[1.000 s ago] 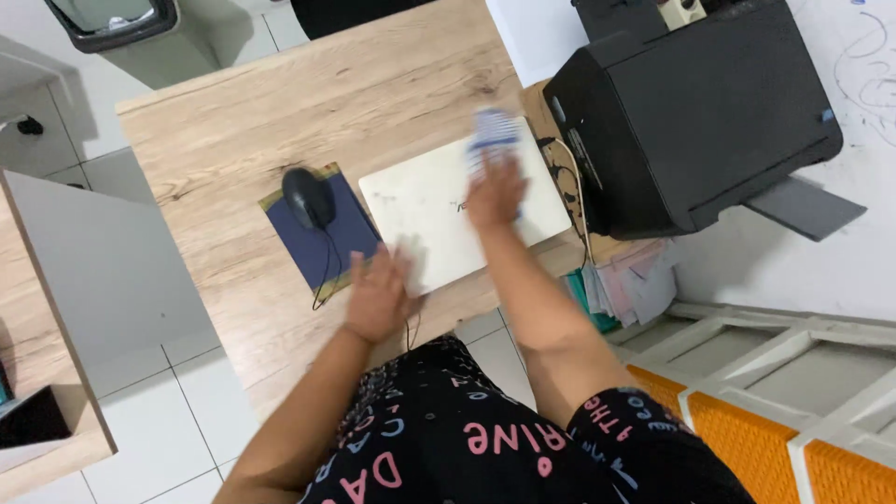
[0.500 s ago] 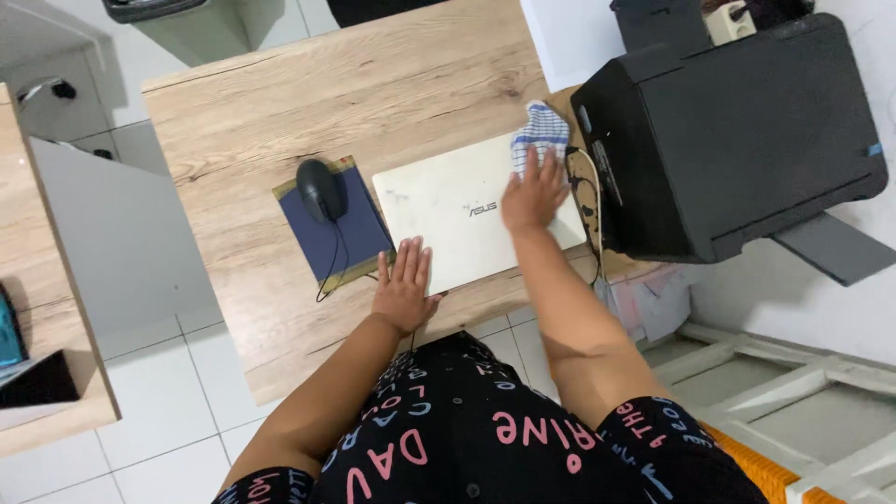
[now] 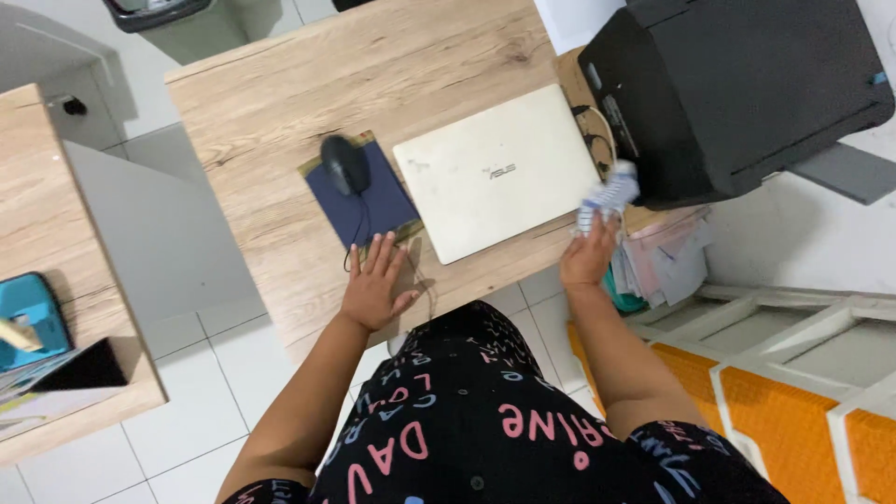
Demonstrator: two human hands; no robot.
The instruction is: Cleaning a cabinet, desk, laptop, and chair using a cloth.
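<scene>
A closed white laptop [image 3: 495, 177] lies on a light wooden desk [image 3: 308, 84]. My right hand [image 3: 590, 254] is at the desk's near right corner, just off the laptop's right edge, holding a blue-and-white checked cloth [image 3: 607, 196]. My left hand [image 3: 375, 285] rests flat, fingers spread, on the desk's front edge below a dark blue mouse pad [image 3: 366, 207]. A black corded mouse [image 3: 345, 164] sits on that pad, left of the laptop.
A big black printer [image 3: 737, 84] stands right of the laptop, with cables [image 3: 597, 140] between them. Loose papers [image 3: 658, 261] stick out under it. A second wooden desk [image 3: 56, 280] is at left, a bin [image 3: 177, 19] behind, and a white and orange frame [image 3: 793, 373] at right.
My right hand has drawn the cloth from the laptop's far right corner down off its right edge toward me. My left hand slid off the laptop onto the desk edge. The view shifted.
</scene>
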